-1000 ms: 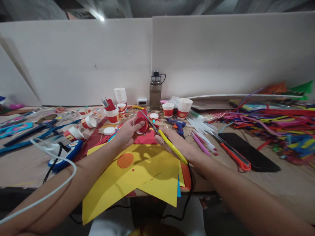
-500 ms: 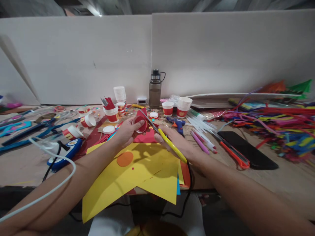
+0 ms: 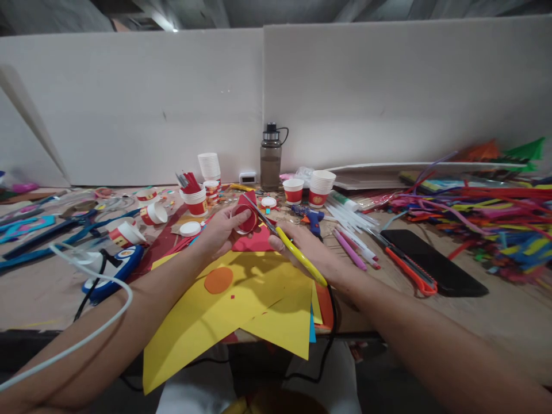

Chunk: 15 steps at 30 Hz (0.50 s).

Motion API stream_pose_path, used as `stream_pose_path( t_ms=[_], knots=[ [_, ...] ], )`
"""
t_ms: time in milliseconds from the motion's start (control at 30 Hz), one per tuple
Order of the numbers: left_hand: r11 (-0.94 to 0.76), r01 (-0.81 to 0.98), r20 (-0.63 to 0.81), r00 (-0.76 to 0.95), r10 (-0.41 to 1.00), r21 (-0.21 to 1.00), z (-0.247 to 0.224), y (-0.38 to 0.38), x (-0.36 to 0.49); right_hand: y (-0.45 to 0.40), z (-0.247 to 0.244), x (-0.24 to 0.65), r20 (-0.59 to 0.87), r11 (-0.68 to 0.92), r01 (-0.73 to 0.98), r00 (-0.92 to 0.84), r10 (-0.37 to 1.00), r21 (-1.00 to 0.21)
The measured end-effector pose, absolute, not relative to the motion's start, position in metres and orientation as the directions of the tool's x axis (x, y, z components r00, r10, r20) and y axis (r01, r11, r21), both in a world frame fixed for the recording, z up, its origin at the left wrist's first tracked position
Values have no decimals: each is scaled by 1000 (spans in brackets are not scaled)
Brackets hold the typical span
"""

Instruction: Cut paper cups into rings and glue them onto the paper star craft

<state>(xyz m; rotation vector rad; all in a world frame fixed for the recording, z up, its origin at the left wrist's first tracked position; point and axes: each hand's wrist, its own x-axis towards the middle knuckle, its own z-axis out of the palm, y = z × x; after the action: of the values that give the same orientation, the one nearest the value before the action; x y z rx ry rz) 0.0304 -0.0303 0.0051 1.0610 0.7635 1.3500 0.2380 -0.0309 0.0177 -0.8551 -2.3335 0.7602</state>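
My left hand (image 3: pixel 224 229) pinches a red round paper piece (image 3: pixel 245 221), with the thumb lying across its face and a pale edge showing below. My right hand (image 3: pixel 297 244) is closed on yellow-handled scissors (image 3: pixel 297 248). The scissor blades point up and left, along the right edge of the red piece; whether they touch it I cannot tell. Red paper (image 3: pixel 254 241) lies under both hands. In front of it, yellow sheets (image 3: pixel 194 322) hang over the table edge, with an orange paper circle (image 3: pixel 218 280) on top.
A water bottle (image 3: pixel 270 158) stands behind my hands, between paper cups (image 3: pixel 194 201) and stacked cups (image 3: pixel 321 187). A blue glue gun (image 3: pixel 314 221), markers (image 3: pixel 350 248), a red cutter (image 3: pixel 409 270) and a phone (image 3: pixel 435 261) lie right. A white cable (image 3: pixel 125 299) crosses my left forearm.
My hands, the scissors and the red piece keep nearly the same pose. The whole view has shifted very slightly.
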Motion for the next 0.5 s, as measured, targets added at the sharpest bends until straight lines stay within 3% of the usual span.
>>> stream_pose_path(
  t_ms=[500],
  knots=[
    [-120,-370,180,131,975,921,4,-30,30,-30,18,237,288,663,402,-672,682,-632]
  ],
)
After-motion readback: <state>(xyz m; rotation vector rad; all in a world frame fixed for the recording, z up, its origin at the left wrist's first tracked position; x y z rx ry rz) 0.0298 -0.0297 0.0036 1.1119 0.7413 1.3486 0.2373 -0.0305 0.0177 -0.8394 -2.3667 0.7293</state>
